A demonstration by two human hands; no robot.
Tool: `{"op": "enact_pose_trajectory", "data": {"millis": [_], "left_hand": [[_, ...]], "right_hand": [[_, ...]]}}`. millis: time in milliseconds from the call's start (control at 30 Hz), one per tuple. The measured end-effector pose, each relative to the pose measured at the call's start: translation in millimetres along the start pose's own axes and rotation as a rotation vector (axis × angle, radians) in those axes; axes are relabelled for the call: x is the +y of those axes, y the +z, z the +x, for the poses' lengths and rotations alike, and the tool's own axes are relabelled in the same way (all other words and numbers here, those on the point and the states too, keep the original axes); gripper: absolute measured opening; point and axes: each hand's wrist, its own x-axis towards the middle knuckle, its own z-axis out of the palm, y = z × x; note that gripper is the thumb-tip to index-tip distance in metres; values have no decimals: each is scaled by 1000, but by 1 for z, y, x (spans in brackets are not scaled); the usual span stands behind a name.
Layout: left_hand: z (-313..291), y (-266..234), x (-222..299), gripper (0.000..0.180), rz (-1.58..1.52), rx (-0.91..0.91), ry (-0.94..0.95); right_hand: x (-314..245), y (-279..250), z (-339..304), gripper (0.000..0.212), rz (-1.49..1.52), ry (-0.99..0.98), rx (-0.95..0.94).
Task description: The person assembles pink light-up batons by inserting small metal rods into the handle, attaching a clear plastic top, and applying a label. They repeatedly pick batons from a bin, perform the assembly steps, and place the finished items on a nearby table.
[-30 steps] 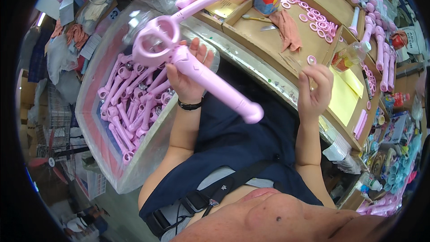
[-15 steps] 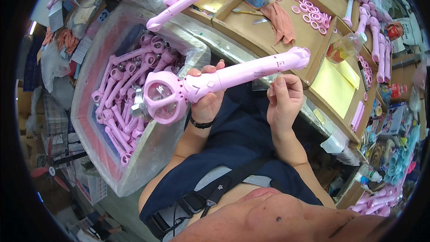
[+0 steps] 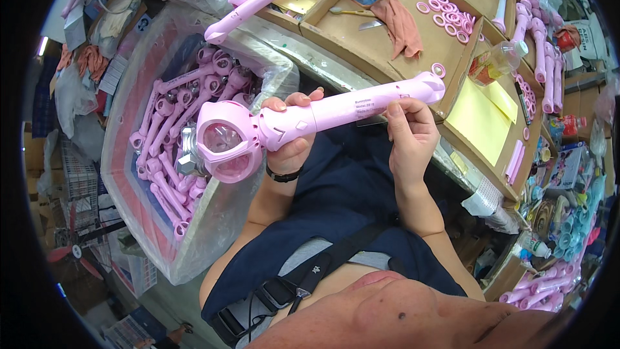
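Note:
A pink toy wand [image 3: 349,106] lies across in front of me, its round head to the left and its handle pointing right. Clear windows show in the head [image 3: 227,142], and a shiny silver faceted piece [image 3: 189,152] sits at its outer end. My left hand [image 3: 287,132] is closed around the wand just below the head, fingers over the far side. Curled at the handle's lower edge, my right hand [image 3: 411,132] has its thumb against the handle, beside a small patch of dark print; its other fingertips are partly hidden.
A plastic-lined bin [image 3: 187,245] at the left holds several similar wands [image 3: 174,116]. Cardboard trays [image 3: 349,32] beyond hold pink rings [image 3: 445,16], an orange cloth [image 3: 397,26], a brush [image 3: 352,11] and yellow paper [image 3: 481,123]. A plastic bottle [image 3: 500,61] leans there; two wands [image 3: 258,3] lie behind.
The wand has shifted slightly left and rolled, so its dark print shows more plainly. My right thumb has come up from just below onto the handle.

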Motion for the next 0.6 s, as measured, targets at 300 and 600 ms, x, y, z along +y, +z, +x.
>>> {"op": "enact_pose_trajectory", "data": {"millis": [300, 600], "left_hand": [[-1, 1, 0, 54, 1, 16, -10], [-1, 1, 0, 53, -6, 17, -9]], "right_hand": [[3, 1, 0, 10, -19, -21, 10], [6, 3, -1, 9, -45, -38, 36]]}}
